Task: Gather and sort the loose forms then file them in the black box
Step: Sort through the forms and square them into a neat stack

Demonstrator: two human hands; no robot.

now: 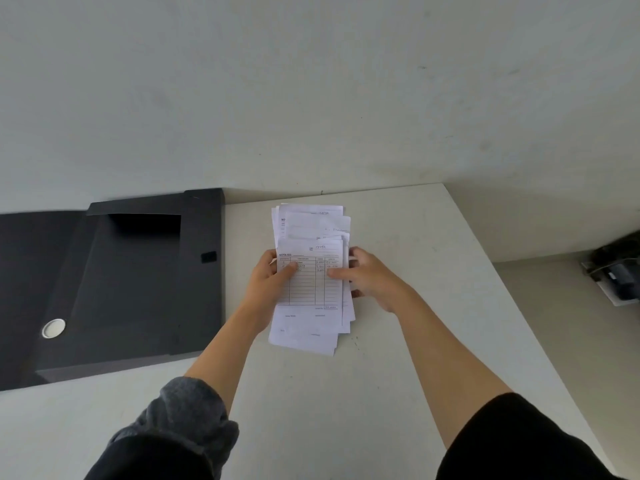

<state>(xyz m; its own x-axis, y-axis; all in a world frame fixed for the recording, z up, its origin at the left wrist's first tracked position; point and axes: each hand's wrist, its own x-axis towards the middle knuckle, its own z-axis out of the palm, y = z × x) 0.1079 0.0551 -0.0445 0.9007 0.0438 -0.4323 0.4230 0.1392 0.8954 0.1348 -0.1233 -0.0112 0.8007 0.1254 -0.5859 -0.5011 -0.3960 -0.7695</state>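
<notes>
Black plastic, wide open: that's the flat black file box [138, 289] lying on the pale grey tabletop [346, 393] to my left, its lid folded out toward the left edge of view with a round silver button [53, 328] on it. I see nothing filed inside the tray, just dark bare walls, a small black tab [209, 257] on the right wall and a folded flap at the far end.

Just beside the box's right wall, not touching it, sits the uneven stack of white printed paper forms [311, 271], sheets fanned out at the far and near ends. The top sheet is a ruled note with a table and some handwriting in the upper rows; the writing is too small for me to read.

My left hand [268, 289] grips the stack's left edge, thumb pressed on top of the sheet, fingers tucked underneath. My right hand [370, 278] holds the right edge, fingers curled around it with one fingertip on the paper face. The stack lies between my two hands, its near end resting on the table.

A dark blurred object [620, 271] sits off the table's right side; I cannot tell what it is.
</notes>
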